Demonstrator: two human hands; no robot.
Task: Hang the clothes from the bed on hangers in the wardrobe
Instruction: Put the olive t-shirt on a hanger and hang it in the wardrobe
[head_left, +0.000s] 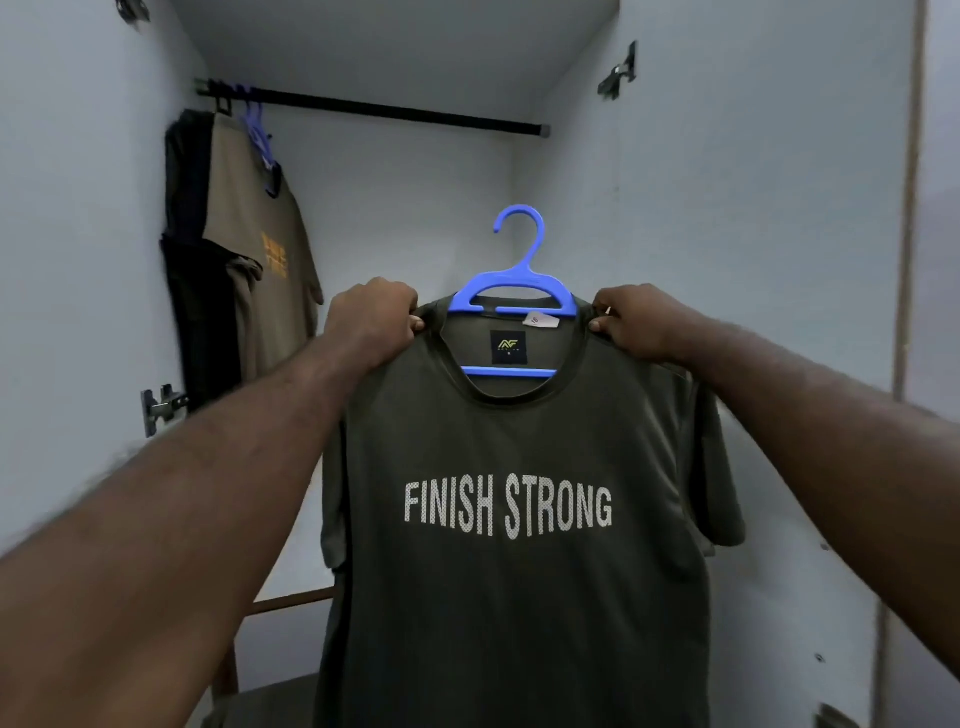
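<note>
A dark olive T-shirt (514, 597) printed "FINISH STRONG" hangs on a blue plastic hanger (514, 280) held up in front of the open wardrobe. My left hand (371, 322) pinches the shirt's left shoulder over the hanger's end. My right hand (631, 322) pinches the right shoulder the same way. The hanger's hook points up and sits well below and to the right of the black wardrobe rail (395, 111), touching nothing.
At the rail's left end hang a tan T-shirt (265, 249) with orange print and a dark garment (189, 291), on blue hangers (257, 135). White wardrobe walls close in left, back and right. Door hinges (161, 408) stick out on both sides.
</note>
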